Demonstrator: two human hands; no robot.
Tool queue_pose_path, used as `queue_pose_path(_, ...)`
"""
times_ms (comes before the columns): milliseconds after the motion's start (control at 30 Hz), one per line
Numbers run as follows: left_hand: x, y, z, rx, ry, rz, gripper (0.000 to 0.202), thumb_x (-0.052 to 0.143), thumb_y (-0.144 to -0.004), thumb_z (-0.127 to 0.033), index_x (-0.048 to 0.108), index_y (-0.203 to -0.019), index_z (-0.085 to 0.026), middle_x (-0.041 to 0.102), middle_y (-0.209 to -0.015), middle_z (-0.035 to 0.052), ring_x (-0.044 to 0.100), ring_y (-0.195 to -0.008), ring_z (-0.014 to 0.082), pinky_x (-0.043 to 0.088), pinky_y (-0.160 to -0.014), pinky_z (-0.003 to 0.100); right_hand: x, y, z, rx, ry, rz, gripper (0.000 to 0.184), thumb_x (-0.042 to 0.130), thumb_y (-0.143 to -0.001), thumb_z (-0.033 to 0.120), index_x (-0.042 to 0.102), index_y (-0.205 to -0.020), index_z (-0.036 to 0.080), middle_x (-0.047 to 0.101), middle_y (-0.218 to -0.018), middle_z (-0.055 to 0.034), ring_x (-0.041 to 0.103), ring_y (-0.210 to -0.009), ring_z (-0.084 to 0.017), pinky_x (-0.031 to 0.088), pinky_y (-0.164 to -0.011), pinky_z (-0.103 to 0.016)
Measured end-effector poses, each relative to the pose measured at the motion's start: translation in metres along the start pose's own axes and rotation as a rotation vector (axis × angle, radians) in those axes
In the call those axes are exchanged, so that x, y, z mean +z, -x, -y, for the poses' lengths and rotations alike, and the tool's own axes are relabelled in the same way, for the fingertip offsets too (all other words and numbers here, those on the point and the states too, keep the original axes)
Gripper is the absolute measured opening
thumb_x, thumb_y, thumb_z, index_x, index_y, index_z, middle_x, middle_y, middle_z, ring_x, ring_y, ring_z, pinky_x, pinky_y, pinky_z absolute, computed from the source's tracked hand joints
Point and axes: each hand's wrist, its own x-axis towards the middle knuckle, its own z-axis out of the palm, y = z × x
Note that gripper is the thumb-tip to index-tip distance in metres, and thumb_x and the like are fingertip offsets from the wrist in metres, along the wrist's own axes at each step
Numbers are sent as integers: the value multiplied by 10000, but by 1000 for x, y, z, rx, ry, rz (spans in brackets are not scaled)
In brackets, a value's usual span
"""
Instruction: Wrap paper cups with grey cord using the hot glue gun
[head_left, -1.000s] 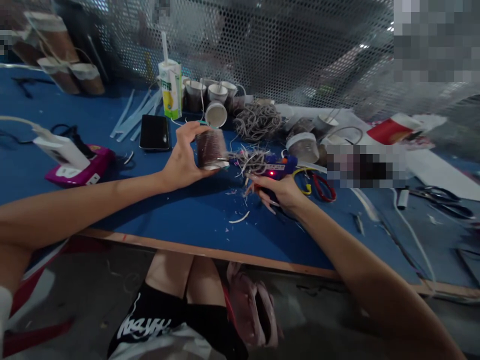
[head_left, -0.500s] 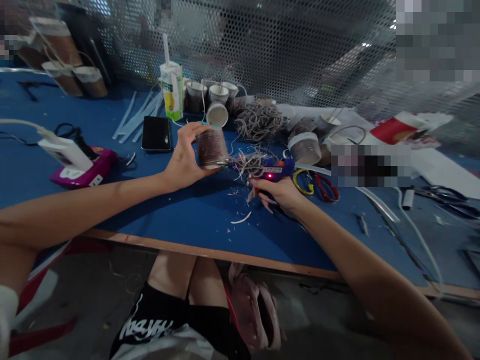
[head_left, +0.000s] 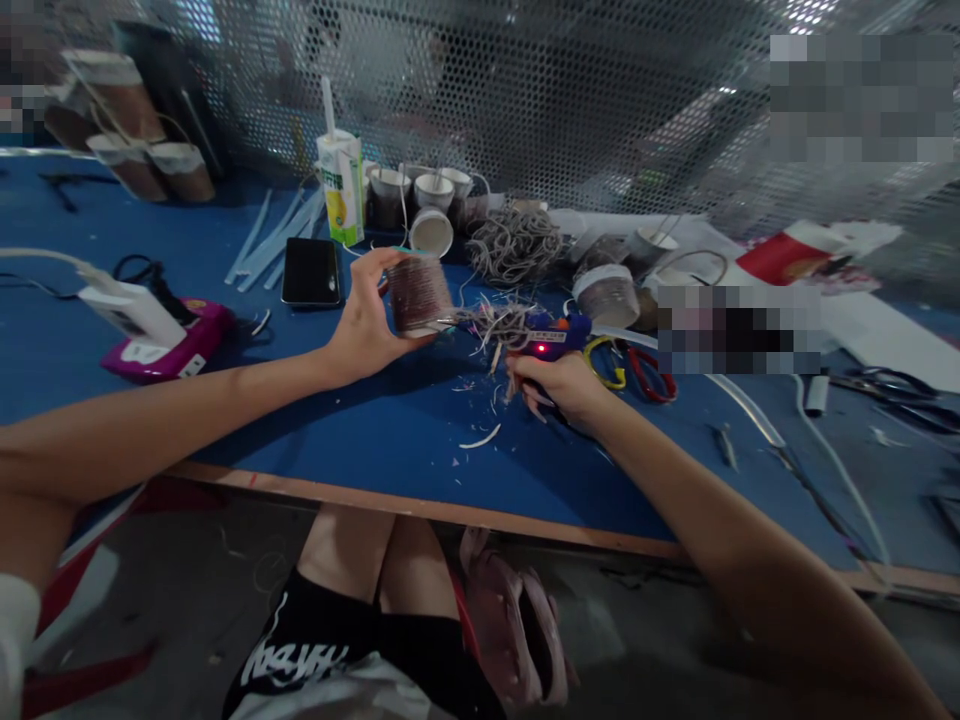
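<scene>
Little has moved since the frame half a second earlier: the view has shifted slightly, and nothing held shows a clear change of place. Largest is the blue table (head_left: 360,430), crossing the frame under a perforated metal screen (head_left: 600,90) at the top. Near the middle, the left hand (head_left: 364,325) grips a brown cord-wrapped cup (head_left: 418,293), fingers over its top and thumb beneath; just right of centre, the right hand (head_left: 566,385) is wrapped round a blue glue gun (head_left: 574,330), some fingers hidden. Behind them, upper centre, lies a tangle of grey cord (head_left: 517,245). The gun points left, its nozzle at or just beside the cup's lower right edge; contact cannot be told. The cup tilts slightly, centre of the frame. Below centre lies a curved white strip (head_left: 481,441); smallest is the red light (head_left: 541,348) on the gun. The step in hand looks like gluing along that lower edge; the next move seems to call for a steady cup and a nozzle held close, clear of the left thumb.
</scene>
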Motion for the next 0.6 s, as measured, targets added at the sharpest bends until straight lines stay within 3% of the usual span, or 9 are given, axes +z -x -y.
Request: queue_pose_path(600,2,1,3,15,1,-93,827,708,-760,-691,239,-1313,-293,409,-1295,141,548,-1246,301,635,-884,457,-7,-5,-4,7,24,-71,249,602,-586,306,495,-381,214,475,-305,3,364,-235,-86,375,-249,-223)
